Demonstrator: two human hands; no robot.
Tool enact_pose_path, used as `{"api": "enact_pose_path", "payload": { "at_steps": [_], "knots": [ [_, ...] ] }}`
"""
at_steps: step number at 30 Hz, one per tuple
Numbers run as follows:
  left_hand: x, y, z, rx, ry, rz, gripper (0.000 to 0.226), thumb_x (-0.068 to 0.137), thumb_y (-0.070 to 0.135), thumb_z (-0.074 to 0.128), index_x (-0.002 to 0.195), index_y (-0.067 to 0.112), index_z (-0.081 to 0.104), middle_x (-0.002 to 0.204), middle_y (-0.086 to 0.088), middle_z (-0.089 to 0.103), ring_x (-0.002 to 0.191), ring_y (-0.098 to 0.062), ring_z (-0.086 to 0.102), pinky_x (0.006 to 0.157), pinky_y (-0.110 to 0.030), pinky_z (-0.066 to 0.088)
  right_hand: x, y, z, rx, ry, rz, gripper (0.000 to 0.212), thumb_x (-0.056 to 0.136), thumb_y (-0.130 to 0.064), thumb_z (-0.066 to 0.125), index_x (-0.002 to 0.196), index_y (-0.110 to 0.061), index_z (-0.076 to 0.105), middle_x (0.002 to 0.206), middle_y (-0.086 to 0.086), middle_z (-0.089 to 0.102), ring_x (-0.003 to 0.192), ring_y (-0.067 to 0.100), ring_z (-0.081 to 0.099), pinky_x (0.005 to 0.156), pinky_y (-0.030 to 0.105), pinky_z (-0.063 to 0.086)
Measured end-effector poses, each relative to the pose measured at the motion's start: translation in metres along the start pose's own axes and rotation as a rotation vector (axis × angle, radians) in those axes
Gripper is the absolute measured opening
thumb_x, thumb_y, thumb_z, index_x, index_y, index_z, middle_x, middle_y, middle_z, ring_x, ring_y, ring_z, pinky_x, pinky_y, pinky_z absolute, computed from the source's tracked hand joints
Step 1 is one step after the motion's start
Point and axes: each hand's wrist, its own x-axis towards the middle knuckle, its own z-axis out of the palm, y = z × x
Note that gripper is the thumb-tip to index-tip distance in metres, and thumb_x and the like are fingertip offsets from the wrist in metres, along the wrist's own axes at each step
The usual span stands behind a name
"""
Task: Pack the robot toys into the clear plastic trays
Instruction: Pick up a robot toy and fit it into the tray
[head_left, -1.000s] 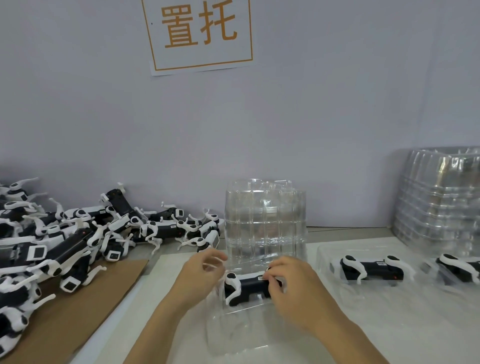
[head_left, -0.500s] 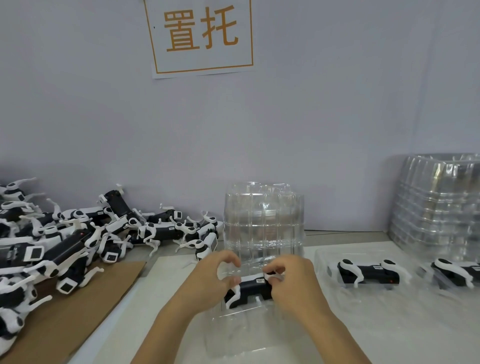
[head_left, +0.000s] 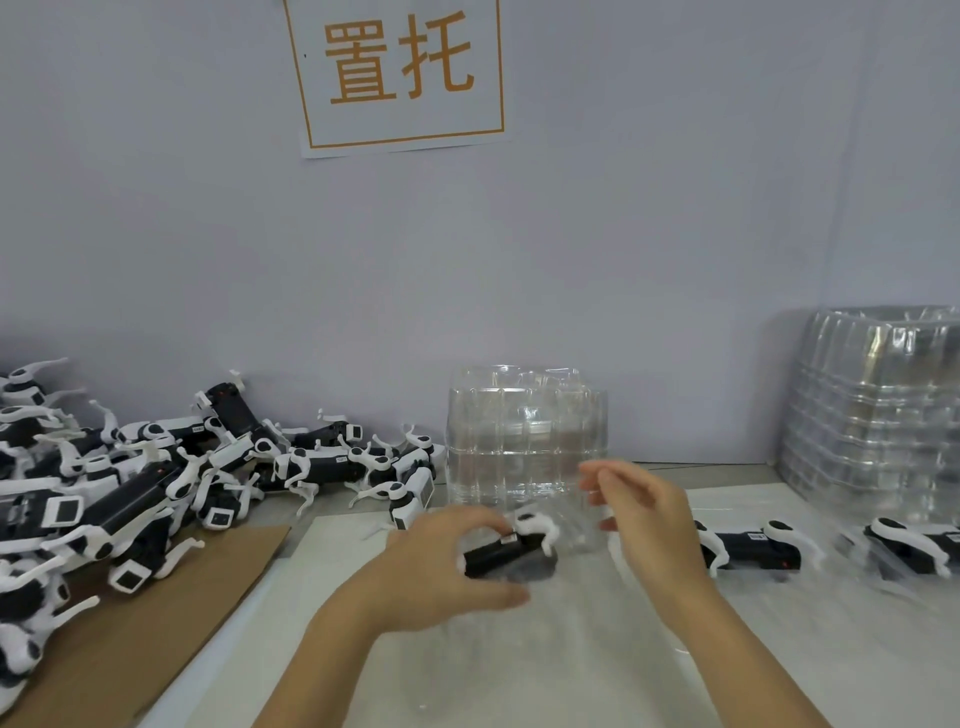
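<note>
A black-and-white robot toy (head_left: 511, 552) lies tilted in a clear plastic tray (head_left: 574, 535), lifted slightly off the white table. My left hand (head_left: 441, 564) grips the toy's left end, fingers over the top and thumb underneath. My right hand (head_left: 647, 512) is raised at the tray's right end. Its curved fingers and thumb seem to pinch the blurred clear plastic.
A heap of loose robot toys (head_left: 156, 483) lies at the left, partly on brown cardboard (head_left: 156, 623). An upright stack of clear trays (head_left: 524, 436) stands behind my hands. A larger stack (head_left: 878, 405) fills the right. Two packed toys (head_left: 748, 551) (head_left: 914, 545) lie at the right.
Both hands were pressing the toy into the tray. Now the toy is tilted and slightly raised in my left hand, and my right hand has come off it, up and to the right.
</note>
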Motion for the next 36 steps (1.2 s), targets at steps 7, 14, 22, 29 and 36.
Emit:
{"api": "enact_pose_path", "payload": {
  "at_steps": [7, 14, 22, 29, 36],
  "knots": [
    [-0.017, -0.003, -0.037, -0.944, 0.259, 0.101, 0.056, 0.065, 0.062, 0.075, 0.112, 0.032, 0.073, 0.121, 0.002, 0.07, 0.109, -0.016, 0.067, 0.089, -0.035, 0.05, -0.01, -0.039, 0.018, 0.079, 0.099, -0.329, 0.026, 0.093, -0.003, 0.059, 0.086, -0.028, 0.065, 0.079, -0.007, 0.067, 0.075, 0.012, 0.063, 0.067, 0.024, 0.048],
    [-0.008, 0.008, -0.021, -1.673, 0.183, 0.09, 0.073, 0.081, 0.068, 0.063, 0.122, 0.008, 0.069, 0.122, -0.021, 0.067, 0.103, -0.038, 0.068, 0.082, -0.046, 0.055, -0.035, -0.044, 0.059, -0.24, -0.244, -0.649, 0.022, 0.089, -0.018, 0.07, 0.11, -0.024, 0.07, 0.101, -0.02, 0.064, 0.095, 0.005, 0.063, 0.075, 0.017, 0.051],
    [-0.006, 0.006, -0.02, -1.546, 0.3, -0.003, 0.063, 0.075, 0.063, 0.072, 0.117, 0.016, 0.073, 0.121, -0.021, 0.068, 0.104, -0.038, 0.069, 0.086, -0.049, 0.056, -0.027, -0.04, 0.049, -0.302, -0.25, -0.586, 0.022, 0.082, -0.022, 0.077, 0.099, -0.033, 0.068, 0.093, -0.023, 0.064, 0.09, 0.005, 0.063, 0.069, 0.013, 0.047],
    [-0.009, 0.007, -0.023, -1.372, 0.304, 0.008, 0.061, 0.063, 0.059, 0.081, 0.109, 0.019, 0.077, 0.102, -0.009, 0.076, 0.086, -0.027, 0.074, 0.067, -0.038, 0.059, -0.032, -0.046, 0.05, -0.281, -0.307, -0.558, 0.071, 0.092, -0.032, 0.057, 0.15, -0.053, 0.021, 0.139, -0.032, 0.04, 0.123, 0.0, 0.047, 0.092, 0.024, 0.048],
    [-0.013, -0.002, -0.027, -1.089, 0.294, -0.002, 0.053, 0.067, 0.061, 0.07, 0.112, 0.035, 0.076, 0.127, 0.007, 0.068, 0.117, -0.01, 0.062, 0.093, -0.034, 0.054, -0.023, -0.041, 0.043, -0.285, -0.265, -0.446, 0.047, 0.095, -0.033, 0.048, 0.141, -0.042, 0.049, 0.129, -0.035, 0.05, 0.115, -0.003, 0.054, 0.088, 0.015, 0.046]
  ]
}}
